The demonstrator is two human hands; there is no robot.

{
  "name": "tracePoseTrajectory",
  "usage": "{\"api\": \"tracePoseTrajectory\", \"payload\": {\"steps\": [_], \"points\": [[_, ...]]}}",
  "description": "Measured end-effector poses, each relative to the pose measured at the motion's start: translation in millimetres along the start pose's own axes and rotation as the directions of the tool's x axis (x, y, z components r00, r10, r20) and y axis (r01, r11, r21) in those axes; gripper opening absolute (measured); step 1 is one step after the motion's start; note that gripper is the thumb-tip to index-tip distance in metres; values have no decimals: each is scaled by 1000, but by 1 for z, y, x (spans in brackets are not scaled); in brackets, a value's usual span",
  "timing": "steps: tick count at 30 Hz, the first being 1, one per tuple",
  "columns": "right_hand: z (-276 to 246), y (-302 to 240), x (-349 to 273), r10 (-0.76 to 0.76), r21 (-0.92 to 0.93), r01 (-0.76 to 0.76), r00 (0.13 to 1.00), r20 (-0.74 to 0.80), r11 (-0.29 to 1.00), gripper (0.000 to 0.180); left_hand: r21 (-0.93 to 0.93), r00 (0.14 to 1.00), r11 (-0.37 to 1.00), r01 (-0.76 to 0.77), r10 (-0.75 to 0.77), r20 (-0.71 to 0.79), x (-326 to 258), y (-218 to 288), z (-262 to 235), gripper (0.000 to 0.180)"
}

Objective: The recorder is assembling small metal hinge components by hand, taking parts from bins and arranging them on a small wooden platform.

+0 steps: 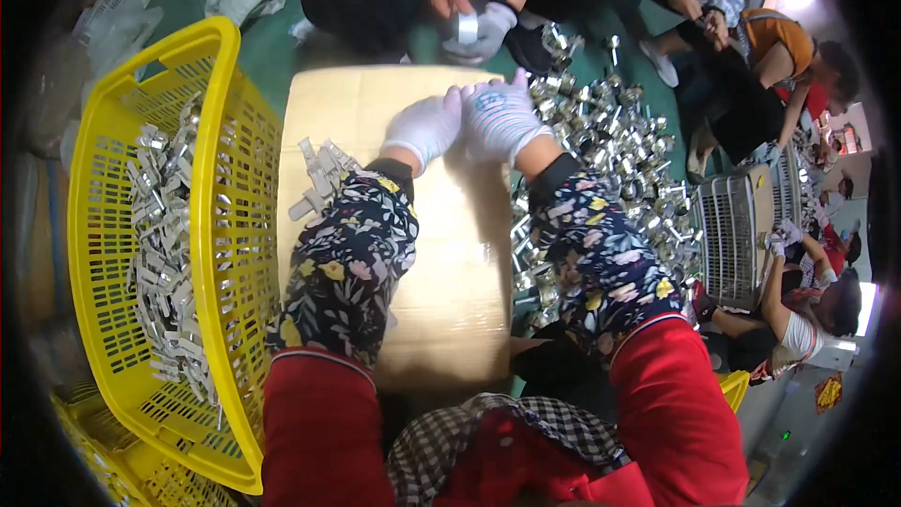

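Both of my hands wear pale striped work gloves and meet at the far edge of a cardboard box top (441, 291). My left hand (425, 129) is closed, its fingertips against the other glove. Beside it, my right hand (502, 117) is closed too, its back turned up. Whatever lies between the fingers is hidden by the gloves. Left of my left forearm, a few flat grey-silver metal clip-like pieces (324, 174) rest on the cardboard. To the right of the box spreads a large heap of shiny metal fittings (605, 155) with round heads and stems.
A yellow plastic basket (211, 178) on the left holds many flat metal pieces (169, 253). Across from me, a person's gloved hand (483, 33) holds a shiny piece. More people sit along the right, near a grey crate (727, 239). The floor (272, 52) is green.
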State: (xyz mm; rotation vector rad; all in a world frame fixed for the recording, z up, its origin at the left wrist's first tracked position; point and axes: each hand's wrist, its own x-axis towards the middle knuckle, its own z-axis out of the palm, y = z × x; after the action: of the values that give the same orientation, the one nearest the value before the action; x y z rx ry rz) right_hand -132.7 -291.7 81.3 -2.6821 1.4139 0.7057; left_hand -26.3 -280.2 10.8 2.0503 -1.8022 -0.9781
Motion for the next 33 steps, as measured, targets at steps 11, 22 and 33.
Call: {"api": "tracePoseTrajectory", "payload": {"steps": [11,22,33], "points": [[35,-56,-126,-153,-26,161,970,188,987,68,54,999,998,-10,8,52,-144,-16,72,54],[88,-106,-271,-120,187,111,992,41,976,53,164,981,968,-189,180,65,-279,-24,127,44],[77,-84,-217,-50,193,18,986,158,981,45,307,958,919,-247,279,-64,-246,-27,131,31]]}}
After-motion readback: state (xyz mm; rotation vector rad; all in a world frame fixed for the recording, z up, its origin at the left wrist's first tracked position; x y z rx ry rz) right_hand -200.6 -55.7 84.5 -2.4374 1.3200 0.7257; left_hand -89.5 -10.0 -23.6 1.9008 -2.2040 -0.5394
